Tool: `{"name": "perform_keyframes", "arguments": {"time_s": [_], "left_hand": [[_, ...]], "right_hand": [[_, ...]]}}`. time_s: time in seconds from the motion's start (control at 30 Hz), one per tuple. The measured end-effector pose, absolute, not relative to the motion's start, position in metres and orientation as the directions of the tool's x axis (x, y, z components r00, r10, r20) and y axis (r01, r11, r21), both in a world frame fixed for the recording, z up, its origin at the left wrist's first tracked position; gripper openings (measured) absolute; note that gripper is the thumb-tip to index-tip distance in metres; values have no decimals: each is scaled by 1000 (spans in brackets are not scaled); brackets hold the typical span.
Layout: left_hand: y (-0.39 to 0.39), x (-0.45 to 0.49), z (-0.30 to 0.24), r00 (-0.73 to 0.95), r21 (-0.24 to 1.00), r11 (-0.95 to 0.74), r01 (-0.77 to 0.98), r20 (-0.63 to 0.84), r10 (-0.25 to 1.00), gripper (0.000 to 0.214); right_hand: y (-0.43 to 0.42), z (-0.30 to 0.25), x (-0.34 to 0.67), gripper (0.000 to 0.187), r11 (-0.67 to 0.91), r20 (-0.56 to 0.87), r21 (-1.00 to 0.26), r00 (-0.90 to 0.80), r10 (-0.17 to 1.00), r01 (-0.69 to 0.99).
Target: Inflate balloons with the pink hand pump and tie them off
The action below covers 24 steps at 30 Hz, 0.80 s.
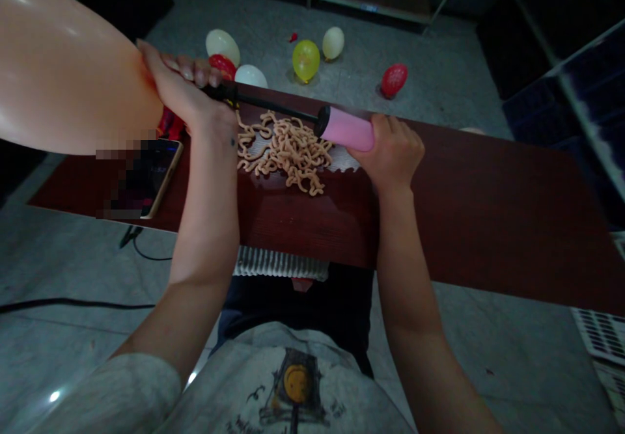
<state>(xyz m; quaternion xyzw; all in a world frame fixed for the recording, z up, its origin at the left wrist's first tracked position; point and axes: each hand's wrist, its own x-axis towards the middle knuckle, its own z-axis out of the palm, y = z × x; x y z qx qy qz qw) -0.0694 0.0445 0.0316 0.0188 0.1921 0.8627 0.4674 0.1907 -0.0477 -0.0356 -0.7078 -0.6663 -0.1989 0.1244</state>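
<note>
A large peach-coloured balloon (73,63), blown up, fills the upper left. My left hand (183,86) is closed around its neck and the near black end of a hand balloon pump (349,128); the join itself is hidden by my fingers. My right hand (395,151) grips the far end of the pump's pink body. Between my hands the black rod shows, drawn out at a slight slant. Below the rod, a heap of tan, curly, rope-like strands (293,151) lies on a pale ribbed sheet.
The dark red-brown board (488,206) spans in front of me. A phone (159,177) lies on its left part, partly pixelated. On the floor beyond are a yellow balloon (306,60), a red balloon (393,81) and several pale ones. A cable (78,303) runs along the floor at left.
</note>
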Motion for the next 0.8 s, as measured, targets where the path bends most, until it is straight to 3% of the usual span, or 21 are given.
{"name": "perform_keyframes", "arguments": {"time_s": [0.1, 0.17, 0.33, 0.47, 0.57, 0.73, 0.8], "left_hand": [[42, -70, 32, -594, 486, -526, -698, 17, 804, 43], [40, -70, 32, -612, 541, -532, -652, 39, 790, 43], [35, -62, 36, -604, 517, -576, -634, 134, 785, 45], [30, -38, 32, -524, 460, -511, -726, 111, 844, 47], [22, -10, 26, -426, 484, -446, -753, 157, 891, 47], [10, 23, 30, -411, 537, -332, -776, -31, 911, 45], [9, 22, 31, -401, 545, -317, -776, -39, 915, 45]], "right_hand": [[-52, -33, 189, 53, -86, 420, 75, 47, 906, 993], [-54, -31, 188, 51, -67, 384, 63, 38, 922, 996], [-59, -26, 179, 56, -19, 343, 12, 14, 939, 1000], [-60, -24, 164, 55, 45, 329, -42, -29, 944, 998], [-61, -25, 158, 50, 87, 329, -87, -54, 943, 992], [-61, -30, 160, 50, 95, 367, -108, -49, 929, 990], [-60, -32, 162, 49, 95, 380, -90, -54, 923, 991]]}}
